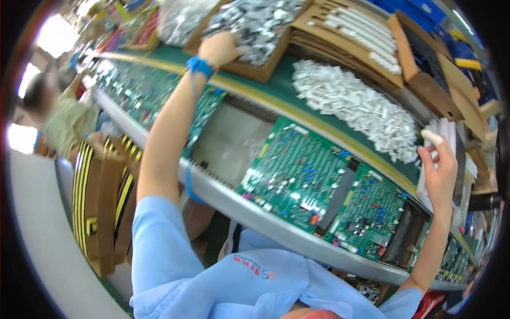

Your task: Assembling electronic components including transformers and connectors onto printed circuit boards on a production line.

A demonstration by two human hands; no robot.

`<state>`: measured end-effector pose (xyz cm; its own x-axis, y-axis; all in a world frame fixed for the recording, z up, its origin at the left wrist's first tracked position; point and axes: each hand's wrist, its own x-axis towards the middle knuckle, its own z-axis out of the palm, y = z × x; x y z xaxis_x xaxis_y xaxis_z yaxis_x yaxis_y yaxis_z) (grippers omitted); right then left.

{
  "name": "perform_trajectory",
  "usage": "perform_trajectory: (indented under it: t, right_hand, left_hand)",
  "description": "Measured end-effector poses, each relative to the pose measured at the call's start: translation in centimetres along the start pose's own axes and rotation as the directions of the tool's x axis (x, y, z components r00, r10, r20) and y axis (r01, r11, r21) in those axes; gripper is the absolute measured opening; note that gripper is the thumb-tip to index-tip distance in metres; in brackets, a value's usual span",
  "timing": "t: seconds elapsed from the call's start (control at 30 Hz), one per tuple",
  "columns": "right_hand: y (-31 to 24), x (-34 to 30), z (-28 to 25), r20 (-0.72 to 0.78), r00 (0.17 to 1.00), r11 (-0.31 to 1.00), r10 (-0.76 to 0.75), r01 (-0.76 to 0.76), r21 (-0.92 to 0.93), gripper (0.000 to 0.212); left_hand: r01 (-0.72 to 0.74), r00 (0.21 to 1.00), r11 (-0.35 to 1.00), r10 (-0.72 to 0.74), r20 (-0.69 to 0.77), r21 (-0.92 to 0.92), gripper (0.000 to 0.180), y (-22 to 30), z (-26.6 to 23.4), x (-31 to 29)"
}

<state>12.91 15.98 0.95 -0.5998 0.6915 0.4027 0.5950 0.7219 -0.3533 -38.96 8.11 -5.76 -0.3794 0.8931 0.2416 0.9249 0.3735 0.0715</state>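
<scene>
My left hand (219, 49) reaches over the near left part of an open cardboard box (260, 73) heaped with small grey and white parts (255, 26). Its fingertips are among the parts and partly hidden, so their grip does not show. A blue band (200, 67) with a cord circles that wrist. At the right, my right hand (441, 165) is raised beside white trays (449, 130), its fingers bent, with a gap between thumb and forefinger. A pale cover (432, 137) sits on one fingertip. I make out nothing held there.
Green circuit boards (300, 175) lie along a metal-edged line (239, 204) before me. Behind them are a pile of white plastic parts (356, 109), a stack of cardboard trays (340, 40) and an open carton (425, 90). Another person (69, 119) is at the far left.
</scene>
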Motion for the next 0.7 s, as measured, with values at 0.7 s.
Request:
perform_trajectory:
  t: [0.7]
  right_hand:
    - [24.6, 30.1, 4.9, 0.127, 0.992, 0.975, 0.015, 0.013, -0.222, 0.032]
  left_hand:
    - [0.056, 0.996, 0.9, -0.023, 0.081, -0.432, 0.045, 1.0, -0.6, 0.3]
